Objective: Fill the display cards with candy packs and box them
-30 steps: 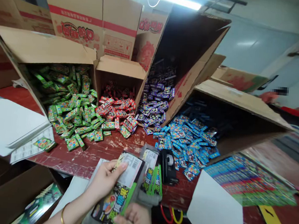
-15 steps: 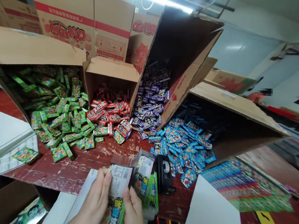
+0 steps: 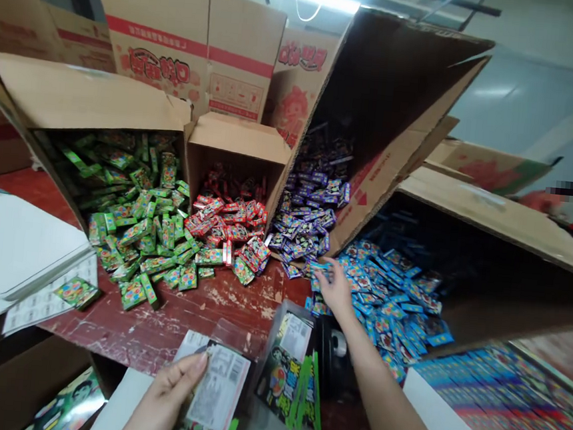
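My left hand [image 3: 168, 395] is closed on a clear plastic bag with a printed card [image 3: 215, 393] near the bottom edge. My right hand [image 3: 333, 287] is stretched forward onto the pile of small blue boxes [image 3: 390, 294], its fingers pinching one blue box at the pile's left edge. Beside the bag stands a stack of filled green and black packs [image 3: 292, 376]. Piles of green boxes [image 3: 139, 235], red boxes [image 3: 230, 227] and purple boxes [image 3: 306, 220] spill from tipped cartons onto the red table [image 3: 167, 315].
A black tape dispenser [image 3: 334, 353] sits under my right forearm. White card sheets [image 3: 8, 244] lie at the left, printed sheets [image 3: 506, 395] at the right. Tall cartons [image 3: 191, 46] stand behind. An open brown carton [image 3: 16, 379] is at the lower left.
My right hand has left the bag and reached forward to the blue boxes. The left hand keeps hold of the bag. The camera has shifted slightly.
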### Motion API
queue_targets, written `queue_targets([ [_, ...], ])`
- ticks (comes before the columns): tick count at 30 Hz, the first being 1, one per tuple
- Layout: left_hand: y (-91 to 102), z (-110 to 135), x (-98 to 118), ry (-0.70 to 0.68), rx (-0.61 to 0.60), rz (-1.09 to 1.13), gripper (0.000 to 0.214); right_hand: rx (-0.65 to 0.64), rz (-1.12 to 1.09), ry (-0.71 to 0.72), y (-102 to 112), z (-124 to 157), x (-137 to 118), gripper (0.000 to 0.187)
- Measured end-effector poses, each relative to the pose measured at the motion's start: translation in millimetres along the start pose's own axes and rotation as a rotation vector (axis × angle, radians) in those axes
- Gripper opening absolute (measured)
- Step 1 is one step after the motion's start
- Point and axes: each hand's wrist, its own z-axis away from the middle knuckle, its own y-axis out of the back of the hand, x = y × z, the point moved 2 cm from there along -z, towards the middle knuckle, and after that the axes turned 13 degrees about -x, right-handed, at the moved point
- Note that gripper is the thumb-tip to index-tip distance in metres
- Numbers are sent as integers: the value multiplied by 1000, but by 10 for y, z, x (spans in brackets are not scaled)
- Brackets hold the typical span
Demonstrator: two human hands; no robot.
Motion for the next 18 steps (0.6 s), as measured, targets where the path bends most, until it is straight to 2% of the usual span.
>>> queue_targets([
  [2,29,-37,-25,19,-21,102,46,21,-98,8,-21,241,-97,34],
  [4,30,-59,-46,41,-74,137,44,15,-296,-16,-100,505,-259,40],
  [8,-18,-9,-67,17,-138,107,39,63,-742,-58,-364,872,-770,45],
  [11,-63,101,-64,-16,-145,117,34,45,-743,49,-573,950,-1156,38],
  [12,-75,144,-55,-29,-149,115,34,-22,-713,80,-641,956,-1249,35],
  [15,-93,262,-2,-63,-142,86,33,-360,-574,104,-798,974,-1405,25],
  [18,-71,334,71,-83,-75,64,37,-600,-379,122,-829,1015,-1453,16],
])
